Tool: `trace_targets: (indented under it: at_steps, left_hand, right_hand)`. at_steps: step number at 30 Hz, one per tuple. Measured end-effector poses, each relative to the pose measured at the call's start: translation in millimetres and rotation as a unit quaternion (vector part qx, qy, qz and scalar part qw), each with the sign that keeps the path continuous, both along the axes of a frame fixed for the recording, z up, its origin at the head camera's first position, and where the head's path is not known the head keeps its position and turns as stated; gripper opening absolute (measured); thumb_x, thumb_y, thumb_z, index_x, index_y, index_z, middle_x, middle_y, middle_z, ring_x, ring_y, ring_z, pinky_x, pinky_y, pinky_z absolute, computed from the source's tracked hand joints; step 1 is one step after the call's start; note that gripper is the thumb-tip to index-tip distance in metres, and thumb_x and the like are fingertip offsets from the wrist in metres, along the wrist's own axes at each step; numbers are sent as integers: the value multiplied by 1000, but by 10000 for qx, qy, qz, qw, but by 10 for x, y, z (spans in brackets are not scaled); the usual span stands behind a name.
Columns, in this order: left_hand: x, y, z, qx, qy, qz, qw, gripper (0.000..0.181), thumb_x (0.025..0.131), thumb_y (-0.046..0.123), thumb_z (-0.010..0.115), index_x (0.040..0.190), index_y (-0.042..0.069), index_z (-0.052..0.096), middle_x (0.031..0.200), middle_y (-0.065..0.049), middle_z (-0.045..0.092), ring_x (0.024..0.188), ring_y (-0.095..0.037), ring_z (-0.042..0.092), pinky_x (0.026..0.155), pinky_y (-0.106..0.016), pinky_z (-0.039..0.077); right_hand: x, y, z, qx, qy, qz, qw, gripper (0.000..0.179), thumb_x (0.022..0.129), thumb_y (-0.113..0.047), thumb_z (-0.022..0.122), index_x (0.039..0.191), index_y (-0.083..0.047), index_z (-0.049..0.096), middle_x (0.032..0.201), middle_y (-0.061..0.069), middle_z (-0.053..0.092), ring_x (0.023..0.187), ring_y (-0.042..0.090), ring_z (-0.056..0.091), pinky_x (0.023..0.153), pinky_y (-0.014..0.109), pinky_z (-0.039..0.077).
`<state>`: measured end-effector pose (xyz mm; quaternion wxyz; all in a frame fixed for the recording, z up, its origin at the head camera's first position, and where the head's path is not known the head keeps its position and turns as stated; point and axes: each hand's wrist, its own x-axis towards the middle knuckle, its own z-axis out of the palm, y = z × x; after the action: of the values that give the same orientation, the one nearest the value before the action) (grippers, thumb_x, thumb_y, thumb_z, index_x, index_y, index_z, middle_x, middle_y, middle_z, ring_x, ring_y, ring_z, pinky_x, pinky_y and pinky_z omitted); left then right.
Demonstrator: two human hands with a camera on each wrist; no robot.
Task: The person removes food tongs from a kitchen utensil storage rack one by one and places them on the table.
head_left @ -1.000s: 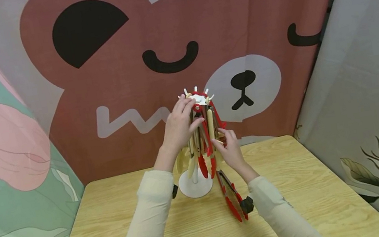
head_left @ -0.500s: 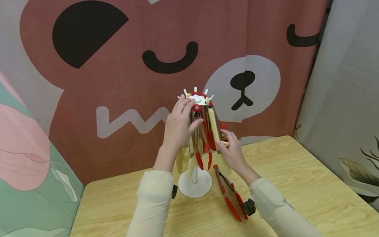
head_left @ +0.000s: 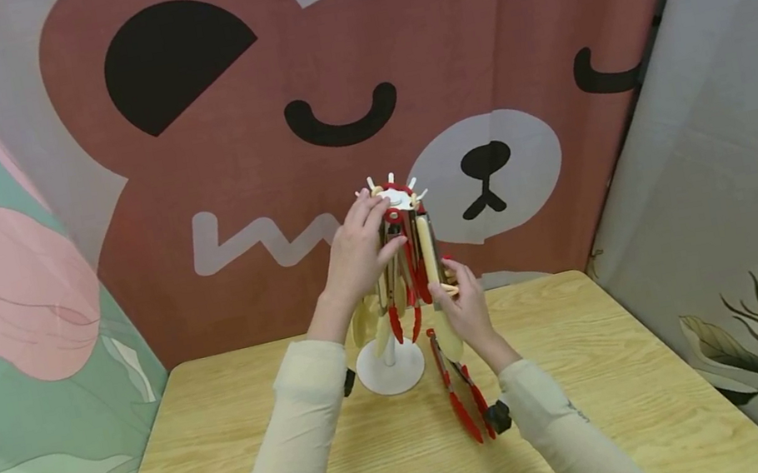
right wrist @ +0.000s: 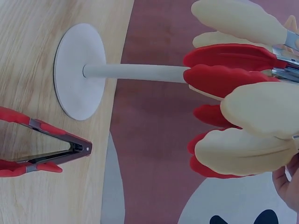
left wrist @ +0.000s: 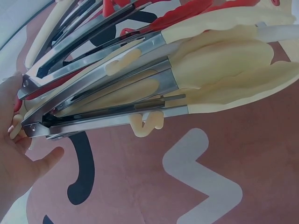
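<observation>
We see a white stand (head_left: 376,373) on the wooden table (head_left: 222,467), with red and cream tongs (right wrist: 236,74) hanging around its top. The left hand (head_left: 355,256) rests its fingers on the stand's top, not squeezing, with the thumb sticking out. The right hand (head_left: 466,307) pinches one cream pair (head_left: 429,253) at the stand's right side; we can't quite tell if that pair is on a hook. One red pair (head_left: 463,413) lies on the table, near the stand's foot.
</observation>
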<state>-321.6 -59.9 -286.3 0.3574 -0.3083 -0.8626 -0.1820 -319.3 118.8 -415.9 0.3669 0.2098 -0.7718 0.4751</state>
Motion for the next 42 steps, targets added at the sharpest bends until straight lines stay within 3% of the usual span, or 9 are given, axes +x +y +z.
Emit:
trace_targets:
  at_steps: [6, 22, 29, 42]
  left_hand:
    - [-8, 3, -6, 13, 7, -16, 10000, 56, 81, 30, 66, 126, 3, 48, 129, -11, 45, 130, -22, 25, 87, -39, 42]
    - [5, 5, -15, 35, -10, -16, 10000, 54, 81, 29, 66, 126, 2, 49, 127, -11, 45, 130, -22, 25, 87, -38, 43]
    - [-3, 1, -12, 57, -29, -38, 10000, 54, 81, 29, 66, 125, 2, 49, 128, -12, 45, 130, -23, 25, 90, -38, 41]
    - [-2, -2, 9, 63, -116, 6, 9999, 55, 81, 29, 65, 126, 3, 48, 129, -11, 44, 130, -22, 24, 91, -38, 39]
  right_hand:
    - [4, -1, -1, -61, -192, 11, 9998, 51, 84, -28, 60, 120, 5, 47, 97, 18, 51, 71, 21, 50, 50, 25, 44]
    - [66, -2, 43, -118, 86, -101, 9998, 49, 85, -29, 58, 119, 6, 50, 96, 20, 53, 77, 23, 49, 53, 28, 42]
    - [351, -120, 371, -302, 406, -158, 9986, 38, 76, 7, 61, 111, 16, 50, 87, 30, 51, 68, 30, 47, 56, 9, 32]
    - [337, -105, 417, -383, 411, -81, 9984, 37, 77, 7, 60, 112, 17, 49, 85, 29, 50, 64, 28, 47, 53, 5, 32]
